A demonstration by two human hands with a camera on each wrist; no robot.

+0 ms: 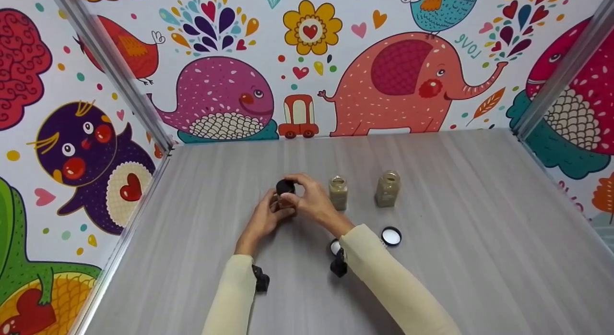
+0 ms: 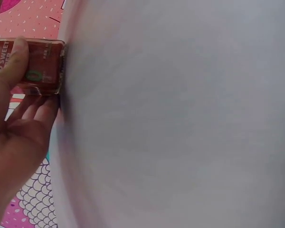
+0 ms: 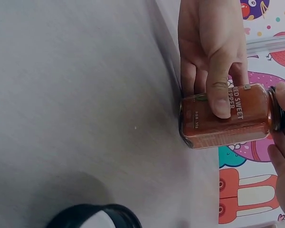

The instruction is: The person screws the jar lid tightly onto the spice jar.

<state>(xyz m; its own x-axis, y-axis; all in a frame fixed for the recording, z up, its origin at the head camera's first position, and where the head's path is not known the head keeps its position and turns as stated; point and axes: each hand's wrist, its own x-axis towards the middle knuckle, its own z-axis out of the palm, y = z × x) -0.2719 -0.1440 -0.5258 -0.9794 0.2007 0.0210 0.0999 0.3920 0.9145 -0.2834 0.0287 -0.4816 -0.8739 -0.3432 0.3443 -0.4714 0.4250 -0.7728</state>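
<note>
Reddish-orange powder filled the glass jar (image 3: 251, 118) that you had between your hands, its label reading "RED SWEET PEPPER". Your left hand (image 1: 264, 221) gripped the body of it, thumb lying along one face and the fingers around the other side. Your right hand (image 1: 312, 201) had its fingers and thumb around the black lid (image 1: 285, 186), which sat at the neck. You held the jar upright, low over the tabletop (image 1: 201, 205) and left of the other two; whether its base touched the surface, you could not tell. Just to the right of your right hand stood a middle jar (image 1: 338, 197), and well apart from that, further right, a right-hand jar (image 1: 387, 192), both upright, uncovered and holding dull greenish-brown contents. Nearer to you lay two dark-rimmed caps with white insides facing up: one cap (image 1: 391, 236) in plain sight beside your right sleeve (image 1: 398, 282), the second cap (image 1: 335, 247) partly covered by the black wrist device (image 1: 338, 265). Behind everything rose a wall (image 1: 268, 52) printed with cartoon animals.
</note>
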